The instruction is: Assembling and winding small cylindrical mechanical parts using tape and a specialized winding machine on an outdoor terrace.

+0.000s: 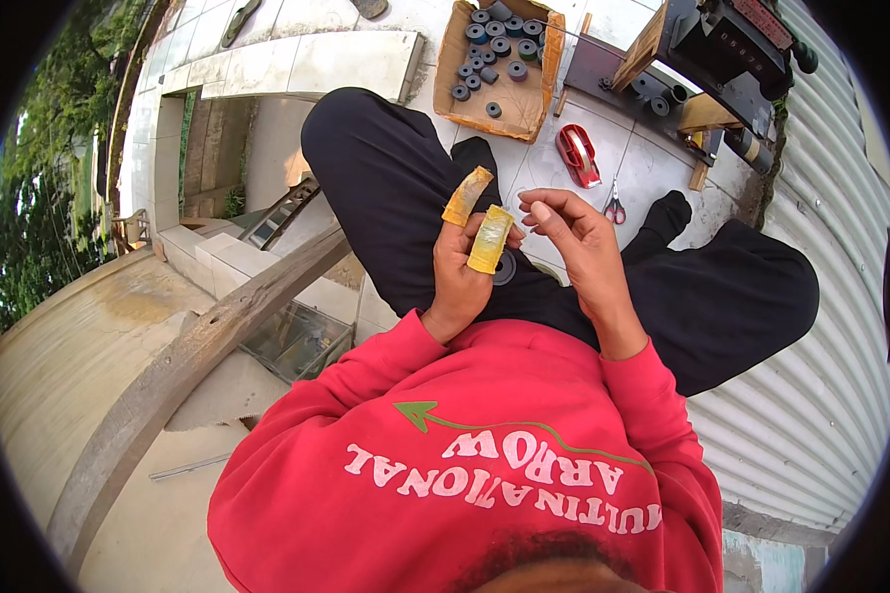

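Yellow wrappings cover two digits of my left hand [457,280], one sleeve [468,196] on the raised finger and another [490,239] beside it. These two stand apart with nothing visible between them; the other fingers are partly hidden behind. To its right, my right hand [585,237] is raised with thumb and forefinger drawn together. Whatever they may pinch is too small to make out. Just below the left hand's wrapped fingers, a small dark roll [505,269] shows against my black trousers, partly covered.
An open cardboard box [520,123] holds several dark rolls. Right of it are a red tape dispenser [578,156], scissors [615,204] and a black machine with a counter [737,49] on a board. A wooden beam [188,371] runs at left; corrugated metal [811,267] stands at right.
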A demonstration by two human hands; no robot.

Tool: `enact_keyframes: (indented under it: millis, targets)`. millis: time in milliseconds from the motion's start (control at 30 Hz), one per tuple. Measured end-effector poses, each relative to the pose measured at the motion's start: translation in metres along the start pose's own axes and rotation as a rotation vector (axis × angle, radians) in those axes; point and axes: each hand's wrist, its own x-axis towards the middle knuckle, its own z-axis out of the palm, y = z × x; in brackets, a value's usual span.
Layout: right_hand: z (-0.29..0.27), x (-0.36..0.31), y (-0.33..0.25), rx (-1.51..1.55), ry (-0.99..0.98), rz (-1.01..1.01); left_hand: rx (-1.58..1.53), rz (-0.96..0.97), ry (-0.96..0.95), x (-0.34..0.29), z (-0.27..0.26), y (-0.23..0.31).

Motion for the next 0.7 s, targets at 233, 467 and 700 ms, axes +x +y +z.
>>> enact_keyframes:
  millis: [233,467,700]
  targets:
    - [0.006,0.005,0.008,-0.051,-0.117,0.028,0.16,0.067,0.06,0.0,0.002,0.0]
    - [0.001,0.001,0.007,-0.09,-0.059,-0.066,0.139,0.006,0.044,0.0,0.002,0.0]
    - [-0.011,-0.003,0.009,-0.073,0.046,0.033,0.005,-0.025,0.031,0.003,0.005,0.001]
